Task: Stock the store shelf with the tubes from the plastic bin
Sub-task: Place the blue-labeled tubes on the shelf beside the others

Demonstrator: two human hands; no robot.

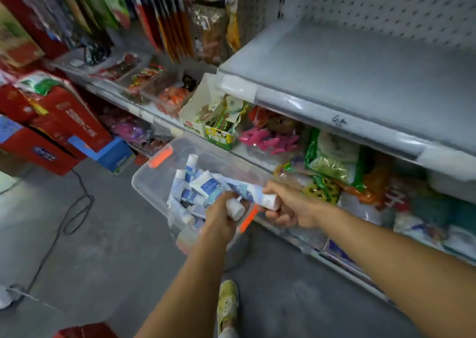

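Both hands are right over the clear plastic bin (150, 183), which sits in front of the lower shelves. The left grip (219, 216) is at the bin's near edge, curled round one tube (235, 209). Only its white cap end pokes out of the fist, toward the right, and the rest is hidden by the fingers.

The right grip (288, 206) is just beside it, at the bin's near right corner, with fingers wrapped round the cap end of a second tube (251, 192). That one's blue and white body sticks out past the thumb and points back over the bin. The two caps are near each other, but I can't tell if they touch.

The rest of the tubes (195, 185) lie in a loose pile inside the bin, blue and white, pointing every which way. One orange latch (161, 156) is on the bin's far left end, and another orange latch (248, 220) shows just below the two grips.

The grey shelf (347, 67) is above the bin and off to its right. Green bags (332, 157) sit on the lower shelf right of the bin, red boxes (59, 131) are stacked to its left, and a black cable (74, 209) loops on the floor on that same side.
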